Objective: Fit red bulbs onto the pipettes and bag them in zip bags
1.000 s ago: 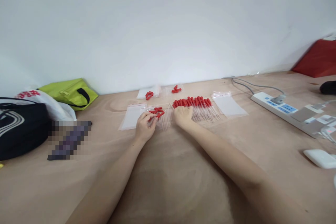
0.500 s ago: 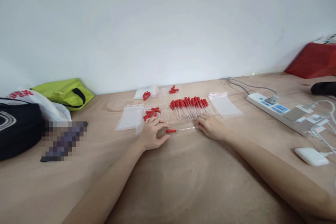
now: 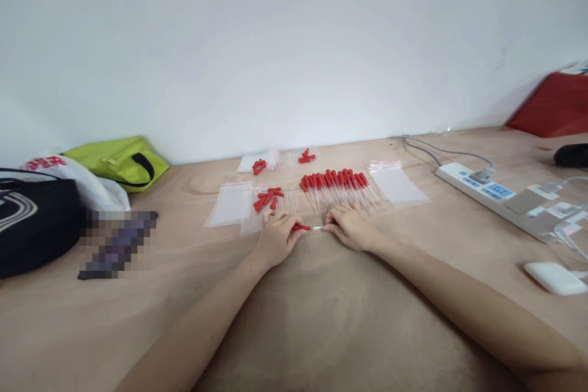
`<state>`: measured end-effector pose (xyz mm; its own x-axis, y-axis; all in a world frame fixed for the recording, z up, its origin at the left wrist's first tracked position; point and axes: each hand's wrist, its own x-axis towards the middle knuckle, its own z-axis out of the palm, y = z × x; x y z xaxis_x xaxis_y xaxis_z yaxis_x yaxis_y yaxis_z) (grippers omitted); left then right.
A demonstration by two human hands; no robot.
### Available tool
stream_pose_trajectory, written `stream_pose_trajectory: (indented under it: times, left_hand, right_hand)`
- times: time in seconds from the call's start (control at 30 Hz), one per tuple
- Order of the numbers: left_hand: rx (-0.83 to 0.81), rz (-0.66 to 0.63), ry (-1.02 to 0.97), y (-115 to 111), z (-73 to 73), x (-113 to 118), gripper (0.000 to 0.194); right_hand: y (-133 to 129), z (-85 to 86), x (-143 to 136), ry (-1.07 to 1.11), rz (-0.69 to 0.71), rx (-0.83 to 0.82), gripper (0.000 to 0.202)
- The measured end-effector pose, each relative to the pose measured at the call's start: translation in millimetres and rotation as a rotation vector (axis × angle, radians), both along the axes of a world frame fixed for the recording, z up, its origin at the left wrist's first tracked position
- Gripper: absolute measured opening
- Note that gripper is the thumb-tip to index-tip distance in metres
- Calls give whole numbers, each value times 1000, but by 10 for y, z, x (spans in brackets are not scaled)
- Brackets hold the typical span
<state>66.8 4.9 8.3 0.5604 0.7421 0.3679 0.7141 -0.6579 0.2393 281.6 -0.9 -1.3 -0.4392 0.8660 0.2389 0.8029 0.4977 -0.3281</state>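
Observation:
My left hand (image 3: 278,236) pinches a red rubber bulb (image 3: 301,228), its narrow end pointing right. Facing it, my right hand (image 3: 350,228) has its fingers closed on a thin clear tube (image 3: 318,228), whose end shows close to the bulb's tip. Whether the two touch is too small to tell. Behind my hands lies a row of clear droppers with red bulbs (image 3: 333,179). Loose red bulbs (image 3: 269,197) rest on a clear bag behind my left hand, with several thin clear tubes (image 3: 287,202) beside them.
Clear zip bags lie at left (image 3: 227,203) and right (image 3: 399,184). More red bulbs (image 3: 259,166) sit near the wall. A power strip (image 3: 496,196) and white case (image 3: 555,277) are at right; a green bag (image 3: 119,162) and black bag (image 3: 39,226) at left.
My left fingers have closed on the red bulb, which lay on the table before. My right hand has moved left with the tube, bringing its end nearer the bulb.

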Motion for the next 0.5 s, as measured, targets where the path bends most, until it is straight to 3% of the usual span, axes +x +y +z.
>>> stream_pose_trajectory:
  times: [0.17,0.5]
  left_hand:
    - [13,37,-24,5,-29,-9,12]
    - [18,-25,-55,20,-41,-3,18]
  right_hand:
    - [-45,-26,-56,102,-30,-5,15]
    - [-28,-53,-99,106,25,48,16]
